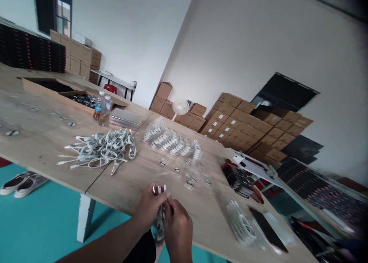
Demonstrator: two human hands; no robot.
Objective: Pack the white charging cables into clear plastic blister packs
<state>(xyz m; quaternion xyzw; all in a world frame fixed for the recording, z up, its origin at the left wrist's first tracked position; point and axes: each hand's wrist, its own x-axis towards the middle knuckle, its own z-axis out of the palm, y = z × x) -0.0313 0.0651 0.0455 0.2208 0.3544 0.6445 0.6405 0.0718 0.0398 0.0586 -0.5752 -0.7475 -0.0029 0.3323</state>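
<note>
At the table's front edge my left hand is closed round a white cable, whose connector ends stick up above the fingers. Pressed against it from the right, my right hand pinches with thumb and forefinger at the same bundle. The coiled part of the cable hangs between the two hands, with shiny clear plastic about it, partly hidden. Left of the hands lies a loose heap of white cables. Beyond them, bagged cables lie in an overlapping row, and flat clear bags with dark labels are scattered nearer.
Bagged cables and a dark phone lie at the right. Strapped black packs are behind them. Two bottles stand beside an open carton. Brown boxes are stacked along the wall.
</note>
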